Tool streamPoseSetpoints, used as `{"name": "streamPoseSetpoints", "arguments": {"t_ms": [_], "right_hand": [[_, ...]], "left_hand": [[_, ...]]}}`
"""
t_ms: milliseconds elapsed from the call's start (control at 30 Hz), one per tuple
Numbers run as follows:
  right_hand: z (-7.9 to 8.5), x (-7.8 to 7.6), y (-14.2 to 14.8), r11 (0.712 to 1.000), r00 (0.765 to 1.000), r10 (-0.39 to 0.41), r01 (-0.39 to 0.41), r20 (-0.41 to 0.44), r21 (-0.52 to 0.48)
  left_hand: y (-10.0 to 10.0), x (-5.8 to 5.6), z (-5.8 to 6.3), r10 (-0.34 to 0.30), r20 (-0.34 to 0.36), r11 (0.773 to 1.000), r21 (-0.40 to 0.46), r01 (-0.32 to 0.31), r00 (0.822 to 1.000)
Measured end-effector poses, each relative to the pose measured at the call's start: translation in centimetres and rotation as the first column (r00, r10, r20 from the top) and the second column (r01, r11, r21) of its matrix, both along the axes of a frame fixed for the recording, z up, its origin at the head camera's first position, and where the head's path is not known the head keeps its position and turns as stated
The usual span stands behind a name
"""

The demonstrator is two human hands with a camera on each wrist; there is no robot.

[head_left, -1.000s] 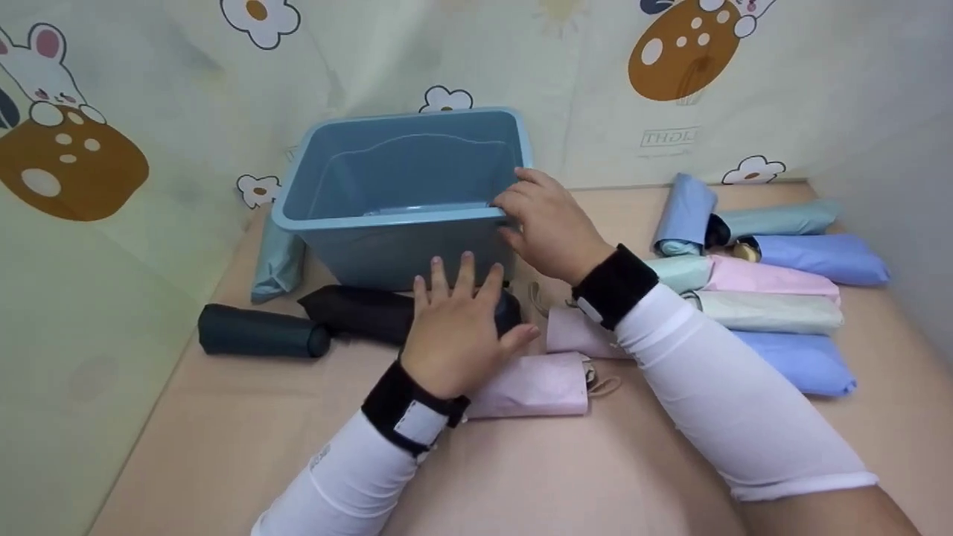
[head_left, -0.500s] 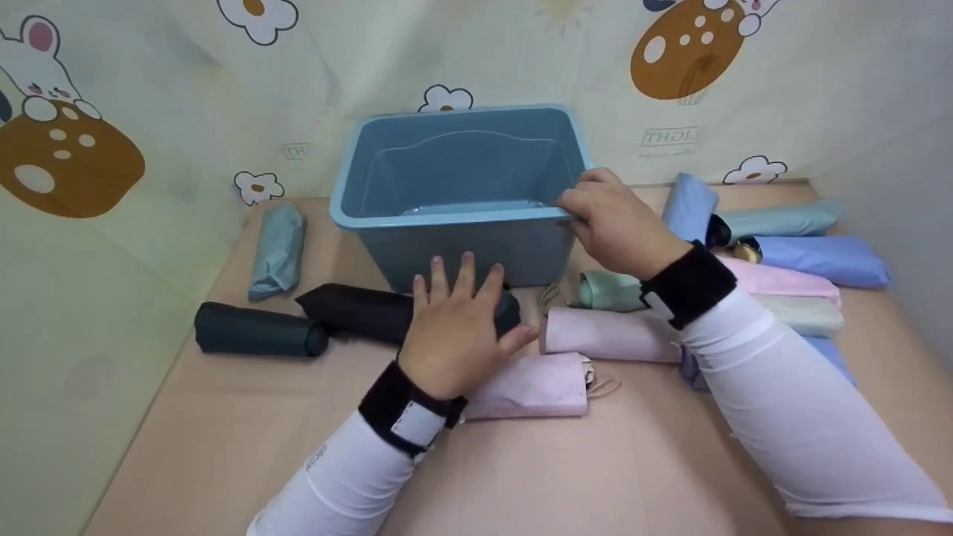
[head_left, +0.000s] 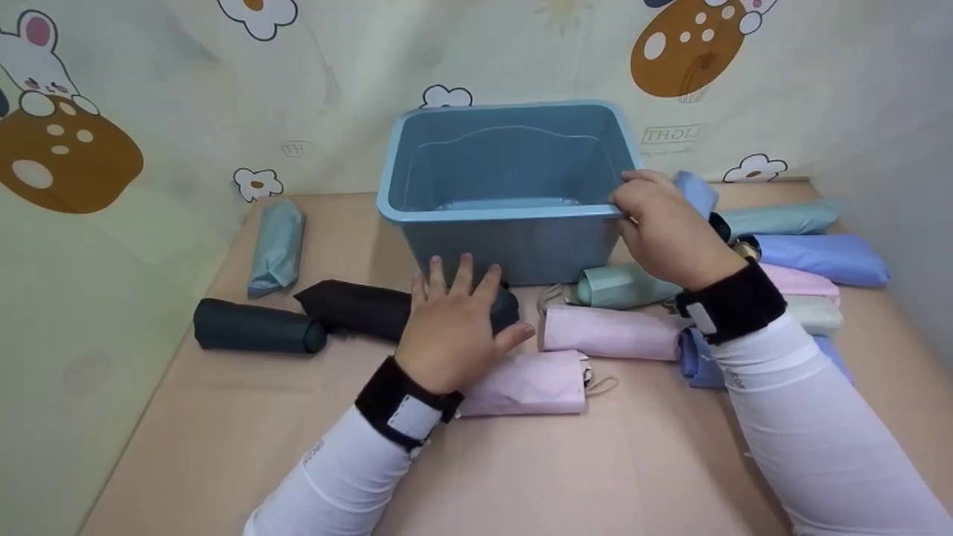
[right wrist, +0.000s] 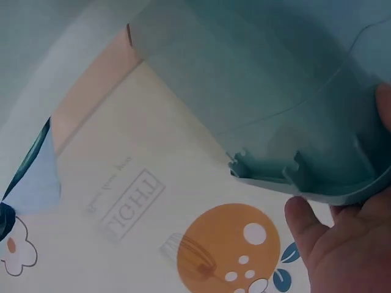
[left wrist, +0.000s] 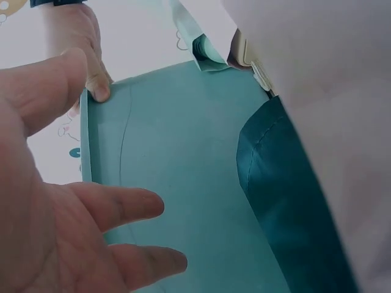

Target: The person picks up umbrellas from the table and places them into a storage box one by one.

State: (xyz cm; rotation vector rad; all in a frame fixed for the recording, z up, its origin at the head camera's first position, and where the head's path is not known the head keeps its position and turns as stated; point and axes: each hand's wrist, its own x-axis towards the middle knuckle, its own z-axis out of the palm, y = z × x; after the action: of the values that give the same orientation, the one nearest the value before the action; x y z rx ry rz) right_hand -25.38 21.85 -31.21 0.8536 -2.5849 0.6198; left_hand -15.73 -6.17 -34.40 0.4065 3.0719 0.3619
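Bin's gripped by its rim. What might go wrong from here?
The right hand grips the blue bin at one front corner, so a pull there might twist it. The green umbrella lies close to that corner and could be nudged if the bin slides right. The left hand is spread in front of the bin, partly hiding the dark teal umbrella, which may roll if bumped.

From the head, one camera looks forward and down across the table (head_left: pixel 551 476); both wrist cameras, much nearer, share the bin (head_left: pixel 514 249), the right apparently facing the wall (right wrist: pixel 131 262).
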Motion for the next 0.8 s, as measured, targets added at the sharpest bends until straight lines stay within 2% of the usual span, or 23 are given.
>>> {"name": "streamPoseSetpoints", "arguments": {"t_ms": [167, 400, 567, 733, 800], "right_hand": [[-1.0, 0.4, -0.9, 0.999, 0.995, -0.006, 0.001, -0.097, -0.045], [-2.3, 0.2, -1.2, 0.995, 0.992, -0.024, 0.012, -0.12, -0.101], [-2.7, 0.2, -1.3, 0.99, 0.993, -0.022, 0.006, -0.117, -0.139], [-2.7, 0.1, -1.2, 0.987, 0.992, -0.021, 0.0, -0.126, -0.159], [-2.7, 0.0, -1.1, 0.985, 0.992, -0.021, 0.0, -0.122, -0.17]], "left_hand": [[-0.6, -0.2, 0.5, 0.01, 0.024, 1.0, 0.028, -0.011, 1.0], [-3.3, -0.6, 2.0, 0.043, 0.052, 0.997, 0.061, -0.046, 0.998], [-7.2, -0.5, 2.4, 0.122, 0.088, 0.991, 0.042, -0.126, 0.989], [-12.3, 0.1, 1.9, 0.249, 0.108, 0.968, 0.013, -0.252, 0.962], [-14.0, 0.4, 1.5, 0.283, 0.11, 0.959, -0.003, -0.284, 0.953]]}}
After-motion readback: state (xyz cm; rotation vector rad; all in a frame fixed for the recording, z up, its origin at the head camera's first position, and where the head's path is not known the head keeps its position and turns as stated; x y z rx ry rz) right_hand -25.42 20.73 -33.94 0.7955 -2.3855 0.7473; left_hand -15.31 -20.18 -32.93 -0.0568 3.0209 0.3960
